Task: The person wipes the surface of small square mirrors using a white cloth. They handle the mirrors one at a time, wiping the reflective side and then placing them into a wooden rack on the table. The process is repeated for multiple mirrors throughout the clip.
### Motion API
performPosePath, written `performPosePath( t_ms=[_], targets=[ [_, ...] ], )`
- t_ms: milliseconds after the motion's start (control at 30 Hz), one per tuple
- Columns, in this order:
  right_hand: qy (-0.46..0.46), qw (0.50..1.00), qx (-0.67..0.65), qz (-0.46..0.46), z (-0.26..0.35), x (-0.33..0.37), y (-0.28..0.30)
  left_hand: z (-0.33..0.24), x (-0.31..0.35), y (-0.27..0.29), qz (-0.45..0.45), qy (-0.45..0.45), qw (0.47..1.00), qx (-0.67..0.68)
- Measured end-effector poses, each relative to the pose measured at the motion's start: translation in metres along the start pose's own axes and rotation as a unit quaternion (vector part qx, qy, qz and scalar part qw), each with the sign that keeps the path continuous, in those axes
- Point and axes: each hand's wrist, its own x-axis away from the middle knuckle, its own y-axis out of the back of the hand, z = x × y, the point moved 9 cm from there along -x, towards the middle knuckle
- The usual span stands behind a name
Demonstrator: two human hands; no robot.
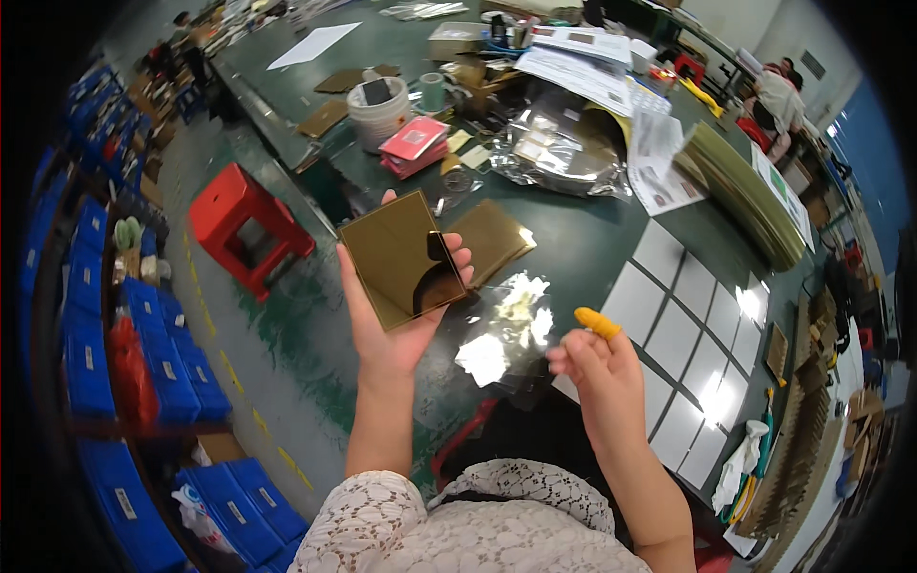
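Note:
My left hand (396, 325) is wrapped round the edges of a glossy gold-brown rectangular plate (396, 256), held tilted above the table. Dark reflections show on its right side. Off to the right, my right hand (604, 368) hovers with a yellow finger cot (597, 323) on one outstretched finger. Its other fingers are loosely bent, and I see nothing held in them. Between the hands lies a crinkled clear plastic film (506, 329), shining brightly. Another gold-brown sheet or stack (492, 239) rests on the table just behind the plate, partly hidden by my left hand.
White rectangular panels (659, 310) lie in rows at the right. Behind stand a white bucket (377, 115), a pink stack (415, 143), a plastic-wrapped bundle (564, 143) and a gold film roll (740, 196). A red stool (248, 224) and blue bins (143, 353) are leftward.

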Motion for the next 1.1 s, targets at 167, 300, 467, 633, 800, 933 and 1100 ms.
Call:
performPosePath(
  t_ms=[167,300,467,633,800,933,1100],
  targets=[
    [-0.018,0.996,0.090,0.001,-0.034,-0.036,-0.006,-0.007,0.014,-0.001,-0.024,0.025,0.999,-0.013],
    [0.028,0.990,0.136,0.029,-0.030,-0.032,-0.018,0.008,0.021,0.003,-0.025,0.064,0.997,-0.017],
    [0.055,0.987,0.147,0.035,-0.005,-0.003,-0.012,0.052,0.022,-0.011,-0.060,0.149,0.987,-0.025],
    [0.206,0.937,0.277,-0.049,0.036,0.047,0.059,0.113,0.032,-0.028,-0.072,0.267,0.961,-0.024],
    [0.298,0.727,0.524,-0.328,0.101,0.135,0.173,0.185,0.059,-0.043,-0.073,0.376,0.921,-0.077],
    [0.258,0.640,0.533,-0.490,0.119,0.200,0.266,0.254,0.092,-0.066,-0.041,0.506,0.861,-0.033],
    [0.210,0.608,0.615,-0.455,0.119,0.182,0.311,0.299,0.128,-0.086,-0.029,0.620,0.783,-0.038]
  ],
)
